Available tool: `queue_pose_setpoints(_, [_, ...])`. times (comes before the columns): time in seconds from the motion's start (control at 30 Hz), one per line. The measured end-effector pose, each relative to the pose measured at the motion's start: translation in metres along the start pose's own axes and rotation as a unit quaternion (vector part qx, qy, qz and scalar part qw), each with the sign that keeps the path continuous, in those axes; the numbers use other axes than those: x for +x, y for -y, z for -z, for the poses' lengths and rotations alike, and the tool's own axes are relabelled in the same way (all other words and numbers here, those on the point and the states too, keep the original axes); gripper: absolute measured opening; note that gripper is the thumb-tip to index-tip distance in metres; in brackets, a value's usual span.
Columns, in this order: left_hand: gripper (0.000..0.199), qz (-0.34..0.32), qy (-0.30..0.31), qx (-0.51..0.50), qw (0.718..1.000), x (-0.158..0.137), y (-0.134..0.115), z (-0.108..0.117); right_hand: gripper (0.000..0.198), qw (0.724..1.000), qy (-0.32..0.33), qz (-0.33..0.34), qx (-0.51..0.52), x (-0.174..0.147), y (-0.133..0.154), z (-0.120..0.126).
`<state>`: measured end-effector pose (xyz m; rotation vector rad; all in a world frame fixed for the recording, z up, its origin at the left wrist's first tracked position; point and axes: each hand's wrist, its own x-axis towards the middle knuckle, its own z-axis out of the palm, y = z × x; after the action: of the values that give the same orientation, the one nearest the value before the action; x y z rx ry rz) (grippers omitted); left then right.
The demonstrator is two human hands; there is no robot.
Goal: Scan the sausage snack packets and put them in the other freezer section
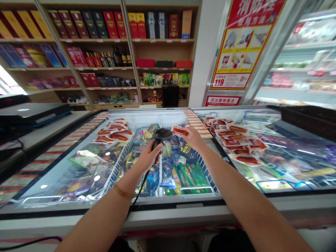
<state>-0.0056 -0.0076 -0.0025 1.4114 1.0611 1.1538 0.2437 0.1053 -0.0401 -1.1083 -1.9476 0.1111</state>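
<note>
- The left hand (149, 157) is grasping a black scanner (163, 133).
- The right hand (194, 137) is pinching a sausage pack (180, 131) just beside the scanner, above the freezer (183, 219).
- More packs (232, 133) lie at both sides.

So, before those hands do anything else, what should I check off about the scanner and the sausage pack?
1. Left hand on the scanner: ok, gripping its handle.
2. Right hand on the sausage pack: ok, fingers at its right end.
3. Gap between scanner and pack: cannot tell; they appear very close in this view.
4. Barcode on the pack: cannot tell; none can be made out.
5. Cable: ok, no snag visible.
6. Left pile and right pile of packs: ok, apart from both hands.
</note>
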Motion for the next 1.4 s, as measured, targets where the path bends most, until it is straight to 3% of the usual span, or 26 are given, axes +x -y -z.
queue_pose_setpoints(0.23, [0.050,-0.018,0.015,0.021,0.999,0.001,0.003,0.002,0.033,0.999,-0.040,0.029,0.012,0.001,0.000,0.001])
queue_pose_setpoints(0.63, [0.050,-0.015,0.017,0.019,1.000,0.000,0.002,0.003,0.033,0.999,-0.028,0.020,0.005,0.000,0.007,0.002])
queue_pose_setpoints(0.77, [0.049,0.012,-0.018,-0.011,1.000,-0.002,0.001,-0.001,0.037,1.000,-0.030,0.002,-0.001,-0.002,0.001,-0.004])
queue_pose_setpoints(0.93, [0.047,0.039,-0.119,-0.043,0.991,-0.003,-0.013,0.008,0.038,0.999,-0.048,0.003,-0.016,-0.003,-0.004,-0.014])
queue_pose_setpoints(1.03, [0.048,0.037,-0.153,-0.055,0.986,-0.008,-0.030,0.037,0.032,0.999,-0.016,-0.016,-0.025,0.007,0.009,-0.024])
queue_pose_setpoints(1.17, [0.047,0.009,-0.240,-0.021,0.971,-0.028,-0.047,0.105,0.024,0.998,0.061,-0.018,-0.026,0.041,0.057,-0.054])
queue_pose_setpoints(1.27, [0.043,0.023,-0.332,0.006,0.943,-0.056,-0.051,0.162,0.024,0.998,0.067,0.013,0.011,0.080,0.111,-0.094])
queue_pose_setpoints(1.4, [0.038,0.044,-0.398,0.031,0.916,-0.101,-0.054,0.220,0.026,0.995,0.084,0.020,0.044,0.127,0.181,-0.156])
